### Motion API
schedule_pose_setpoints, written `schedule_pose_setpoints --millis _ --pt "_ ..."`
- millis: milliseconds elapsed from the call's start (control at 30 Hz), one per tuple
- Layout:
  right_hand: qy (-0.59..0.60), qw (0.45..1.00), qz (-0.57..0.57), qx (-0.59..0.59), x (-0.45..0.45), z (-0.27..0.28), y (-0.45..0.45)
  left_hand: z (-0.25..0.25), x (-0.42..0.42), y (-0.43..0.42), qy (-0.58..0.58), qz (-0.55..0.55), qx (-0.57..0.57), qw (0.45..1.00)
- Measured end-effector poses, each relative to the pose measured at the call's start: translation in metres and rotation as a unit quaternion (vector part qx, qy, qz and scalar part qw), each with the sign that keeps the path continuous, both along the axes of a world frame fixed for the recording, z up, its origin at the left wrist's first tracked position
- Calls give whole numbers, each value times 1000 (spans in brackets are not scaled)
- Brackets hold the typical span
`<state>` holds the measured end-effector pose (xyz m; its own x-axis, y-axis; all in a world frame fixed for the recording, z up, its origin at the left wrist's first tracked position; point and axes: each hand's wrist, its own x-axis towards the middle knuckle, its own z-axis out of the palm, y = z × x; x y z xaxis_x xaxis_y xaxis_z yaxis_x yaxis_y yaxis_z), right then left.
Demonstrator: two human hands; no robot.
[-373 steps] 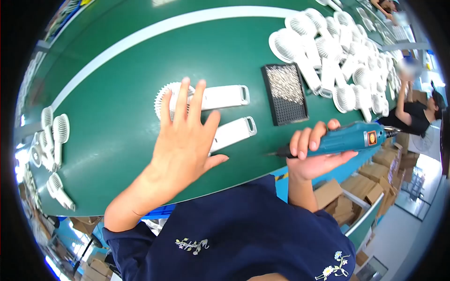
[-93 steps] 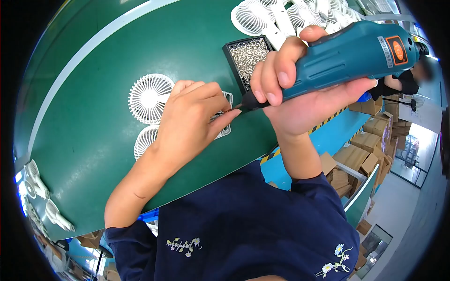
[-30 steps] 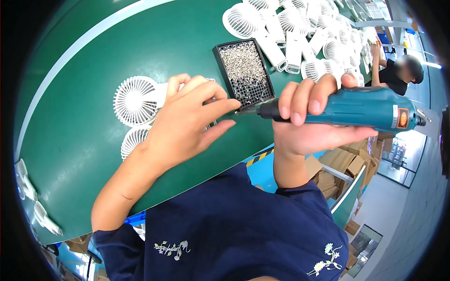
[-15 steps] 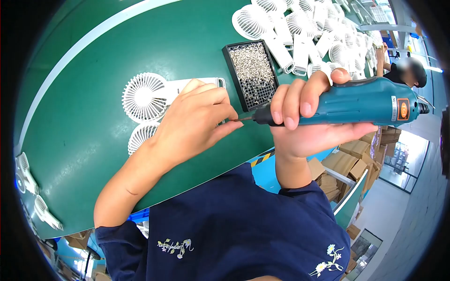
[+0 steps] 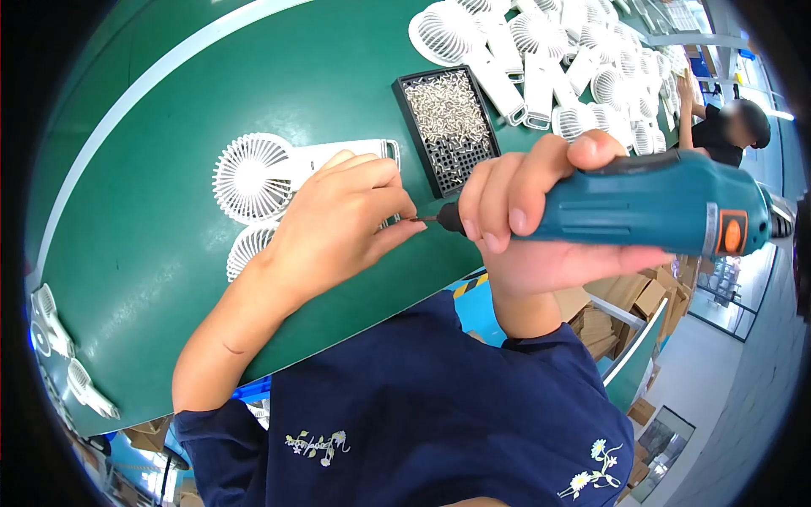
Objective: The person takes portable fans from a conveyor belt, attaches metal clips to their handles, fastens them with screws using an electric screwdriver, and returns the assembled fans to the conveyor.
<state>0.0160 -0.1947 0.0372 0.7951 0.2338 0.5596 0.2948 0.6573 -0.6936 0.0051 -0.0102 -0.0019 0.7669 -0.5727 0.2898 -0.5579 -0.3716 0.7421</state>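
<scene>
My right hand (image 5: 541, 211) is wrapped around a teal electric screwdriver (image 5: 625, 207), its thin bit pointing left. At the tip of that bit, the thumb and forefinger of my left hand (image 5: 342, 220) are pinched together; whatever is between them is too small or hidden to name. Under my left hand lies a white handheld fan (image 5: 250, 247), with its handle mostly covered. Just beyond it, another white fan (image 5: 253, 176) lies flat on the green table, its handle partly behind my knuckles. A black tray of small silver screws (image 5: 448, 114) sits beyond the bit.
Many white fans (image 5: 541, 42) are heaped at the back right, with a few more fans (image 5: 84, 389) at the far left edge. A co-worker (image 5: 731, 131) is at the far right. Cardboard boxes (image 5: 625, 296) are stacked beyond the near table edge.
The screwdriver's rear end has swung nearer the camera, and its bit has shifted slightly left. My left hand stays pinched at the bit tip. The whole view has shifted a little.
</scene>
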Motion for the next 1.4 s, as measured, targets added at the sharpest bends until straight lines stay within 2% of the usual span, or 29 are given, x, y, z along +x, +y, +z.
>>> schedule_pose_setpoints --millis 133,300,367,433,567,700,767,900,967,1033,1067,1100,1233,1267,1333,1367,1400 --pt "21 1000 20 1 0 -4 0 -1 0 0 0 5 1 1000" --pt "29 999 -24 21 0 -3 1 0 0 0 17 23 -20 999" --pt "31 999 -20 23 2 -5 3 5 -1 0 118 44 -40 991" --pt "22 1000 8 14 6 -9 1 2 -1 0 94 37 -24 995" --pt "-17 1000 -15 -1 1 -13 11 2 -5 1 49 38 18 998" --pt "-39 998 -29 -48 -6 -11 12 7 -6 2 62 31 40 997" --pt "15 998 -58 -18 -9 -8 20 7 -7 1 49 40 49 997" --pt "12 999 -46 -14 -8 -6 26 5 -8 -1 18 44 37 998" --pt "113 985 -117 51 -16 -2 37 2 -9 0 16 46 43 998" --pt "25 999 -35 30 -7 -13 33 3 -10 0 13 48 44 998" --pt "50 998 11 -31 -8 -7 24 3 -10 0 9 52 46 998" --pt "50 998 10 -32 -8 -4 15 3 -11 0 9 51 46 998" --pt "163 972 160 -49 -5 4 -3 3 -9 1 17 52 53 997" --pt "85 972 200 -89 10 0 4 3 -9 1 30 47 57 997" --pt "75 959 254 -101 19 -2 6 1 -8 1 32 51 56 997" --pt "73 959 255 -101 12 2 10 0 -8 2 38 49 52 997" --pt "102 975 141 -137 -3 11 17 0 -9 1 46 47 48 997"
